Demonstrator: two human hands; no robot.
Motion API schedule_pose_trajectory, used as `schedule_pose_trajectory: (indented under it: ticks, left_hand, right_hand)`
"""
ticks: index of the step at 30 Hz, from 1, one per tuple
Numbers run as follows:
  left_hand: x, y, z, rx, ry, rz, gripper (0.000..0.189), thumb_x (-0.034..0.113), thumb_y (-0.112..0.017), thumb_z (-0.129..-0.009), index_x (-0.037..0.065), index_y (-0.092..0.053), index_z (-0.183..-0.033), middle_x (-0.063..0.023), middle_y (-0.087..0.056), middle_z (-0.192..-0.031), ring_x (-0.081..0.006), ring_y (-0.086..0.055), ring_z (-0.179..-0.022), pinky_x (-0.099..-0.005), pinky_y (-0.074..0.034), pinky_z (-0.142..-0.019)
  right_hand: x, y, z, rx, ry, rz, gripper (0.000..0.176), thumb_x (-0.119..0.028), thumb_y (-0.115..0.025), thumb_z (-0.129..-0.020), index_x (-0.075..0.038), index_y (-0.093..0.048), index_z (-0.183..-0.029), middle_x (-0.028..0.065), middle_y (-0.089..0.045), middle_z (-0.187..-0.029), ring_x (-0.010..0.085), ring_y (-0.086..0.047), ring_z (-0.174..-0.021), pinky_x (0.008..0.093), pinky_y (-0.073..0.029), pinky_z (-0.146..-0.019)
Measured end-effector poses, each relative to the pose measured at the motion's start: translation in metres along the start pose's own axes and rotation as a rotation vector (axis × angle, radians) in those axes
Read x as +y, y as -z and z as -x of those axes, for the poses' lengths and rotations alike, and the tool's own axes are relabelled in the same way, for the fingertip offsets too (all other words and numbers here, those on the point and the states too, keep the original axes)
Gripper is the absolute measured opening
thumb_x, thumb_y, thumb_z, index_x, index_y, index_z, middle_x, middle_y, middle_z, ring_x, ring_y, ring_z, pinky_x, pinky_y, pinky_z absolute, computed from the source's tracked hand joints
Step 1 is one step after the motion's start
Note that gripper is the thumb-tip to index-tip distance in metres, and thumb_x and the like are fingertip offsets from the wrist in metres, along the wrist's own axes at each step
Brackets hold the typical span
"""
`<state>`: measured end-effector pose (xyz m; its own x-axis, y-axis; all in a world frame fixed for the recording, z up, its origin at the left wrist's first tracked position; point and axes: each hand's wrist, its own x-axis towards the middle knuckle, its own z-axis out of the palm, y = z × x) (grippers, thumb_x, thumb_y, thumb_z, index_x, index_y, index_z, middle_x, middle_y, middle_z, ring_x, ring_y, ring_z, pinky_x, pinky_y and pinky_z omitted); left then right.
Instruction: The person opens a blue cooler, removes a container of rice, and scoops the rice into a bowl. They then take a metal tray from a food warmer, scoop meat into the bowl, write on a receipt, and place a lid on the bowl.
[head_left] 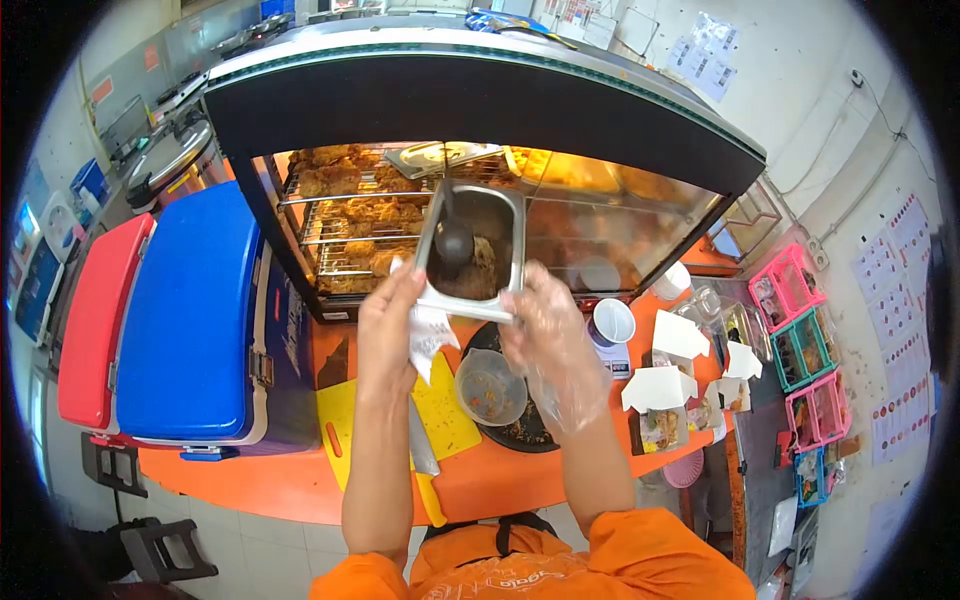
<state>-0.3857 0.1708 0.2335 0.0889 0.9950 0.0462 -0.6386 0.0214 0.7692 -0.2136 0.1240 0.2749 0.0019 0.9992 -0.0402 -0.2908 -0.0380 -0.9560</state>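
The left hand [385,320] grips the near left corner of a rectangular metal pan [519,240], with a crumpled paper slip [431,335] at the same fingers; the right hand [550,335], in a clear plastic glove, is closed on the pan's near right corner; the pan is held up in front of the glass display cabinet [480,105], apart from the orange table [240,490]. A black ladle [454,242] stands in the pan, its bowl down among dark contents that I cannot identify.

Inside the cabinet, fried pieces [325,180] lie on wire racks; left of it are a blue cooler [190,330] and, farther left, a red cooler [100,320]. In front of it, a yellow cutting board [368,400] carries the blade of a yellow-handled knife [430,498], the handle past the board's near edge; just beside the board, a translucent plastic bowl [508,405] sits on a round black tray [520,437]. To the cabinet's front right are a digital scale [619,366] and open takeaway boxes [660,390] with food.
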Motion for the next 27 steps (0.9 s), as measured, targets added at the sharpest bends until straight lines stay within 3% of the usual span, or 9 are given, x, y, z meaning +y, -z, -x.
schedule_pose_trajectory:
  ticks: [3, 5, 7, 9, 16, 20, 21, 23, 27]
  left_hand:
    - [-0.019, 0.022, 0.021, 0.07, 0.026, 0.035, 0.039, 0.013, -0.063, -0.094, -0.004, -0.058, -0.128, -0.0081, -0.068, -0.109, -0.0129, -0.066, -0.087, -0.0252, -0.054, -0.074]
    - [-0.03, 0.037, 0.044, 0.109, 0.048, -0.097, 0.037, 0.01, -0.066, -0.092, -0.006, -0.061, -0.125, -0.0099, -0.069, -0.111, -0.0132, -0.065, -0.095, -0.0262, -0.051, -0.085]
    - [-0.049, 0.054, 0.061, 0.143, 0.034, -0.192, 0.038, 0.009, -0.067, -0.091, -0.006, -0.061, -0.125, -0.0097, -0.069, -0.11, -0.0128, -0.064, -0.094, -0.0261, -0.051, -0.085]
    - [-0.066, 0.077, 0.085, 0.137, 0.103, -0.192, 0.043, 0.011, -0.067, -0.09, -0.005, -0.058, -0.129, -0.0123, -0.067, -0.117, -0.0168, -0.066, -0.099, -0.0294, -0.051, -0.089]
    - [-0.095, 0.091, 0.142, 0.142, 0.194, -0.221, 0.046, 0.01, -0.066, -0.089, -0.006, -0.056, -0.131, -0.0123, -0.067, -0.117, -0.0172, -0.065, -0.102, -0.0307, -0.051, -0.092]
    - [-0.104, 0.074, 0.156, 0.154, 0.253, -0.189, 0.041, 0.009, -0.07, -0.088, -0.007, -0.061, -0.125, -0.0085, -0.068, -0.108, -0.0116, -0.061, -0.095, -0.0271, -0.048, -0.089]
    - [-0.109, 0.073, 0.161, 0.158, 0.273, -0.189, 0.041, 0.009, -0.07, -0.088, -0.007, -0.061, -0.125, -0.0085, -0.068, -0.108, -0.0116, -0.061, -0.095, -0.0271, -0.048, -0.089]
    - [-0.12, 0.07, 0.167, 0.108, 0.284, -0.258, 0.04, 0.009, -0.071, -0.088, -0.006, -0.062, -0.124, -0.0089, -0.068, -0.109, -0.0127, -0.062, -0.097, -0.0273, -0.048, -0.091]
    - [-0.146, 0.049, 0.176, 0.091, 0.408, -0.178, 0.039, 0.009, -0.071, -0.087, -0.006, -0.063, -0.123, -0.0081, -0.068, -0.108, -0.0127, -0.061, -0.098, -0.0266, -0.048, -0.089]
  right_hand:
    - [0.009, 0.004, 0.018, 0.127, 0.027, 0.147, 0.022, -0.025, -0.067, -0.091, -0.006, -0.057, -0.096, -0.0006, -0.054, -0.07, 0.0079, -0.052, -0.056, 0.0235, -0.043, -0.048]
    - [0.019, 0.019, -0.009, 0.431, 0.388, 0.877, 0.037, -0.033, -0.073, -0.086, 0.002, -0.06, -0.085, 0.0147, -0.065, -0.071, 0.0281, -0.066, -0.07, 0.0396, -0.052, -0.067]
    - [0.007, -0.002, -0.024, 0.358, 0.454, 1.05, 0.037, -0.031, -0.074, -0.083, 0.004, -0.06, -0.08, 0.0219, -0.064, -0.071, 0.041, -0.064, -0.074, 0.0448, -0.05, -0.071]
    - [0.035, 0.013, -0.051, 0.212, 0.376, 1.375, 0.039, -0.03, -0.075, -0.082, 0.003, -0.062, -0.096, 0.0187, -0.065, -0.079, 0.0322, -0.065, -0.078, 0.0424, -0.051, -0.074]
    - [0.085, 0.042, -0.03, 0.22, 0.159, 0.829, 0.052, -0.012, -0.071, -0.081, 0.002, -0.042, -0.121, 0.0153, -0.063, -0.081, 0.0318, -0.065, -0.077, 0.0426, -0.051, -0.076]
    - [0.084, 0.081, -0.004, 0.124, -0.08, 0.495, 0.04, -0.006, -0.066, -0.081, 0.005, -0.047, -0.115, 0.0086, -0.06, -0.078, 0.0113, -0.056, -0.072, 0.0267, -0.048, -0.065]
    - [0.07, 0.083, 0.017, 0.109, -0.016, 0.51, 0.027, -0.008, -0.068, -0.083, 0.003, -0.056, -0.105, 0.0101, -0.062, -0.08, 0.011, -0.06, -0.076, 0.0265, -0.049, -0.064]
    - [0.036, 0.093, 0.056, -0.138, -0.399, 0.577, 0.018, -0.012, -0.069, -0.088, 0.002, -0.063, -0.098, 0.0135, -0.066, -0.088, 0.0183, -0.066, -0.082, 0.031, -0.052, -0.069]
    - [0.053, 0.115, 0.119, -0.325, 0.075, 0.762, 0.015, -0.009, -0.068, -0.091, 0.0, -0.062, -0.102, 0.0121, -0.069, -0.091, 0.0178, -0.068, -0.08, 0.0263, -0.054, -0.064]
